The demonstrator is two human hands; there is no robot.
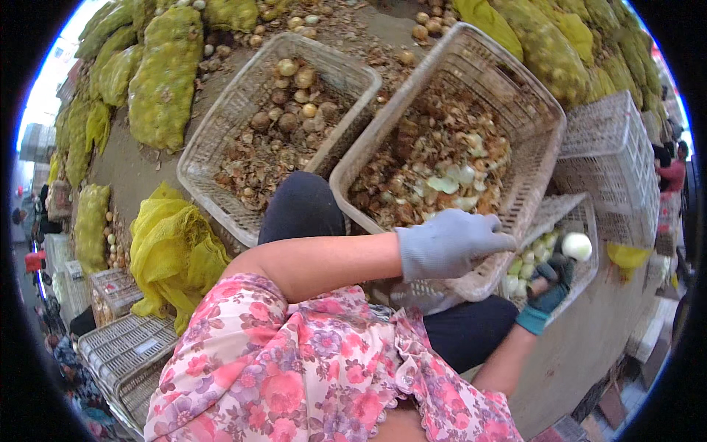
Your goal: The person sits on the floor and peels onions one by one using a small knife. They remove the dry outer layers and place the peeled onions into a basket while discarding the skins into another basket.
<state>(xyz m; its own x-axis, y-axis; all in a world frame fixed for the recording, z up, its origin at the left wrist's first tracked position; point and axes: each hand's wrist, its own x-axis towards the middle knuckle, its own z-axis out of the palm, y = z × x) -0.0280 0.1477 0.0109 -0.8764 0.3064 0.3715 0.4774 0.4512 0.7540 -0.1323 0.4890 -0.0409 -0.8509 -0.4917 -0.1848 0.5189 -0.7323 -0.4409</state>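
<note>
My left hand (455, 243), in a grey knit glove, is over the near right rim of a dirty plastic crate (538, 188). Its fingers are bent and blurred; whether they hold anything cannot be told. Onion skins (425, 160) and pale peeled layers lie in that crate. On the right, my right hand (552, 284), in a dark green glove, has its fingers around a peeled white onion (577, 247). Beneath it is a smaller crate (590, 221) containing peeled onions (528, 257).
A crate (204, 132) of unpeeled onions and skins stands left of the skins crate. Yellow mesh sacks (165, 83) of onions line the far side. A crumpled yellow net (171, 243) lies left. Stacked crates (613, 160) stand right, others (130, 342) lower left. People are at both far edges.
</note>
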